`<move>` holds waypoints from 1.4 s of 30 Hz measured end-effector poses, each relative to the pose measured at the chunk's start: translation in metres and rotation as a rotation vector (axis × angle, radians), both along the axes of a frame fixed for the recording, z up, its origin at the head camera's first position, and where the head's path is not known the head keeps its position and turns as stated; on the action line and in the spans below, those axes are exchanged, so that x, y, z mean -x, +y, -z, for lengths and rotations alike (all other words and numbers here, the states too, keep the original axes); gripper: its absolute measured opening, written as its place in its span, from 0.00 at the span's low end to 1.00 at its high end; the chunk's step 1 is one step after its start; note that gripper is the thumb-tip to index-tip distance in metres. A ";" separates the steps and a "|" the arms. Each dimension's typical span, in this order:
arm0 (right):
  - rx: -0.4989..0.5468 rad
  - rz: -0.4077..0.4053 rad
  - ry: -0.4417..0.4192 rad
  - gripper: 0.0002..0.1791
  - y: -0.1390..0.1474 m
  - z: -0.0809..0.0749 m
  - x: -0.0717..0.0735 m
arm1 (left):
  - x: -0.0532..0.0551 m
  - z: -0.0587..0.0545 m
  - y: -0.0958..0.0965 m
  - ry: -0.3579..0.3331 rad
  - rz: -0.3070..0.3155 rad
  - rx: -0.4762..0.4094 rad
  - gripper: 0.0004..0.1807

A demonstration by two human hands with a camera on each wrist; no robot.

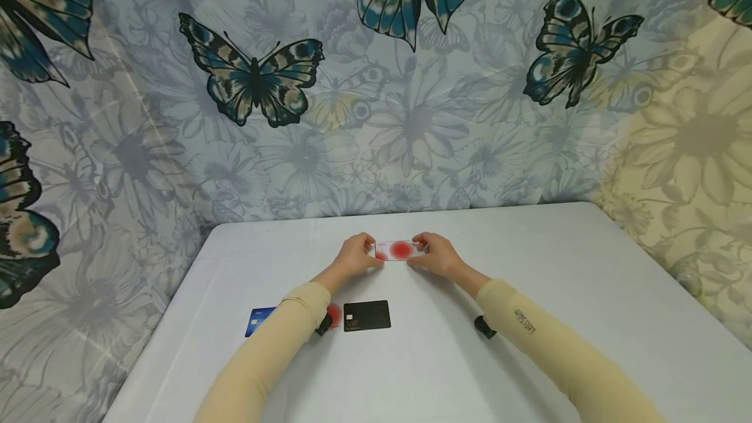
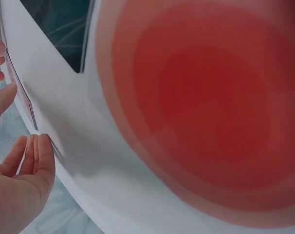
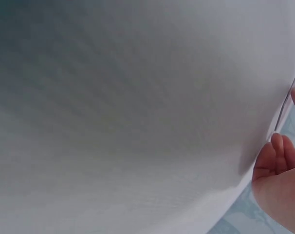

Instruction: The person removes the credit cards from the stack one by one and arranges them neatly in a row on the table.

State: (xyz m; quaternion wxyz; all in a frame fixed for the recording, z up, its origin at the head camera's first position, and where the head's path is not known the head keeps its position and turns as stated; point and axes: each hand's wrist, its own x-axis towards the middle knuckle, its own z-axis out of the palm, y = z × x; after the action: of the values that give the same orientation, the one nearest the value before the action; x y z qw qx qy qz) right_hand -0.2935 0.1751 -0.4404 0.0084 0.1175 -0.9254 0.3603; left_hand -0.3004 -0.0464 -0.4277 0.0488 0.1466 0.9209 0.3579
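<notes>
Toward the far side of the table, both hands hold a white card (image 1: pixel 401 250) with red circles on it, one hand at each short end. The left hand (image 1: pixel 355 254) pinches the left end between thumb and fingers, and the right hand (image 1: pixel 436 254) does the same at the right end. In the left wrist view the held card (image 2: pixel 25 95) shows almost edge-on by the left hand (image 2: pixel 28 178). The right wrist view catches its thin edge (image 3: pixel 284 107) beside the right hand (image 3: pixel 279 168).
Nearer on the white table (image 1: pixel 529 247) lie a black card (image 1: pixel 367 316) marked VIP, a red-circle card (image 1: pixel 335 314) and a blue card (image 1: pixel 258 320). The left forearm partly covers the last two. Behind the table hangs a butterfly-print cloth (image 1: pixel 364 149).
</notes>
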 end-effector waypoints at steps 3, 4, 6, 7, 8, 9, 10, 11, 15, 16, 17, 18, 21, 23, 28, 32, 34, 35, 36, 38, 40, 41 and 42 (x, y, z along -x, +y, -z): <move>-0.024 0.003 0.006 0.26 -0.001 0.002 0.002 | 0.002 0.002 0.000 0.000 -0.005 -0.004 0.25; -0.035 0.001 0.012 0.26 -0.001 0.003 0.002 | 0.003 0.003 0.001 0.002 -0.005 -0.002 0.25; -0.054 -0.001 0.023 0.26 -0.001 0.004 0.003 | 0.004 0.003 0.002 0.003 -0.004 0.002 0.25; -0.063 0.000 0.025 0.26 -0.002 0.004 0.003 | 0.005 0.004 0.002 0.004 -0.004 0.008 0.26; -0.072 0.001 0.028 0.26 -0.002 0.005 0.004 | 0.005 0.004 0.003 0.003 -0.005 0.016 0.26; -0.083 0.002 0.030 0.26 -0.002 0.005 0.004 | 0.006 0.004 0.003 0.002 -0.005 0.026 0.26; -0.089 0.007 0.019 0.26 -0.003 0.004 0.004 | 0.006 0.004 0.003 -0.006 -0.008 0.036 0.26; -0.097 0.011 0.010 0.27 -0.003 0.004 0.005 | 0.006 0.004 0.003 -0.015 -0.010 0.045 0.27; -0.117 0.016 -0.027 0.27 -0.005 0.003 0.005 | 0.008 0.004 0.003 -0.032 -0.007 0.078 0.27; -0.120 0.012 -0.030 0.27 -0.005 0.003 0.005 | 0.008 0.005 0.003 -0.034 -0.007 0.083 0.27; -0.121 0.006 -0.029 0.28 -0.005 0.003 0.005 | 0.008 0.005 0.003 -0.036 -0.005 0.088 0.27; -0.121 0.002 -0.028 0.28 -0.005 0.003 0.005 | 0.009 0.005 0.003 -0.036 -0.005 0.092 0.28; -0.123 -0.012 -0.021 0.28 -0.004 0.002 0.005 | 0.009 0.006 0.004 -0.038 -0.007 0.096 0.28; -0.126 -0.017 -0.020 0.28 -0.003 0.003 0.006 | 0.010 0.006 0.004 -0.038 -0.009 0.092 0.28; -0.113 -0.012 -0.029 0.26 -0.003 0.002 0.007 | 0.011 0.007 0.005 -0.037 -0.019 0.075 0.27; -0.091 0.005 -0.053 0.26 -0.004 0.002 0.008 | 0.011 0.007 0.005 -0.034 -0.021 0.067 0.27; -0.083 0.008 -0.057 0.26 -0.004 0.003 0.009 | 0.010 0.006 0.004 -0.033 -0.021 0.063 0.27; -0.080 0.006 -0.055 0.26 -0.004 0.003 0.010 | 0.010 0.006 0.004 -0.033 -0.021 0.062 0.27; -0.077 0.004 -0.053 0.26 -0.004 0.003 0.010 | 0.010 0.005 0.004 -0.032 -0.020 0.060 0.27; -0.070 -0.002 -0.042 0.25 -0.004 0.003 0.010 | 0.010 0.006 0.005 -0.029 -0.019 0.055 0.27; -0.061 -0.009 -0.026 0.25 -0.004 0.003 0.011 | 0.011 0.006 0.005 -0.024 -0.018 0.049 0.27; -0.056 -0.012 -0.019 0.25 -0.004 0.003 0.011 | 0.011 0.006 0.005 -0.023 -0.019 0.046 0.26; -0.045 -0.013 -0.016 0.26 -0.004 0.003 0.011 | 0.012 0.007 0.005 -0.022 -0.019 0.041 0.26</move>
State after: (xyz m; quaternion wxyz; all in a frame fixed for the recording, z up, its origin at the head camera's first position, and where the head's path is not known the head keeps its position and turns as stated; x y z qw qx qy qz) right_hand -0.3045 0.1708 -0.4431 -0.0040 0.1210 -0.9325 0.3403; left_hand -0.3123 -0.0413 -0.4344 0.0586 0.1329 0.9288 0.3410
